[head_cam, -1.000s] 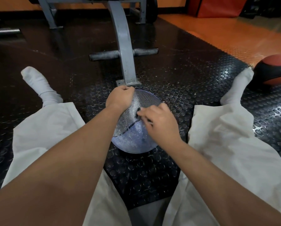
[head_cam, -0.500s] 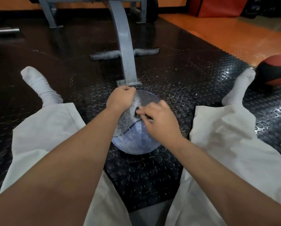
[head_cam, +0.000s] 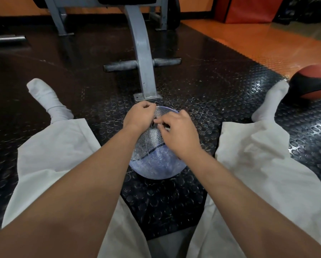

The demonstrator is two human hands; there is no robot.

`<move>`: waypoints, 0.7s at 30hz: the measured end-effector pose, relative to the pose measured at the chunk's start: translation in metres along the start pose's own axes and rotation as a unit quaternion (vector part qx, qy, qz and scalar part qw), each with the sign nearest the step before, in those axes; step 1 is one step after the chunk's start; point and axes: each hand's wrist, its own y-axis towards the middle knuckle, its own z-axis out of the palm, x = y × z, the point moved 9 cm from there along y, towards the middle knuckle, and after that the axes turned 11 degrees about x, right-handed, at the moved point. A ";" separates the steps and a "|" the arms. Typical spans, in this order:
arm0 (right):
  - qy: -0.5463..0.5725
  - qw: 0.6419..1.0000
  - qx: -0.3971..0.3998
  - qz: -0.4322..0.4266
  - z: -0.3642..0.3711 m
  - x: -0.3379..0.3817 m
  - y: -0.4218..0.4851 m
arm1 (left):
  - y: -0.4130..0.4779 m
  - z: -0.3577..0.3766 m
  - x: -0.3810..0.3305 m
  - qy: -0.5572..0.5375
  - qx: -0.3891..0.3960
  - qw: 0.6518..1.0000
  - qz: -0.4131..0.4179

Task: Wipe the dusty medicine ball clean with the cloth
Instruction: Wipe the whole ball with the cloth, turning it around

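Observation:
The medicine ball sits on the black studded mat between my spread legs. It is blue and grey with a fine pattern, and pale dust covers it. My left hand rests as a closed fist on its upper left. My right hand lies on the top right, its fingertips pinched on a small dark-and-white thing that I cannot identify. The two hands almost touch. No cloth is plainly visible.
A grey bench post with a foot bar stands bolted just beyond the ball. A red-and-black ball lies by my right foot. My left foot lies out to the left. Orange floor borders the mat at right.
My right hand has crept a little up and to the left, closer to my left fist. The ball and the left hand have stayed put.

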 end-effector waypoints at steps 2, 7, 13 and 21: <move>-0.003 0.999 -0.004 -0.041 0.001 0.006 -0.020 | -0.002 0.000 0.000 0.005 -0.001 1.000 0.000; -0.025 0.997 0.023 -0.067 -0.010 0.004 -0.020 | -0.006 0.004 -0.006 0.041 -0.004 0.999 0.011; 0.018 0.990 0.062 0.125 -0.012 -0.040 0.031 | -0.017 0.008 -0.011 0.056 -0.024 0.998 0.017; 0.008 1.000 0.025 -0.005 -0.008 -0.007 -0.029 | -0.014 0.006 -0.009 0.052 0.010 0.998 0.028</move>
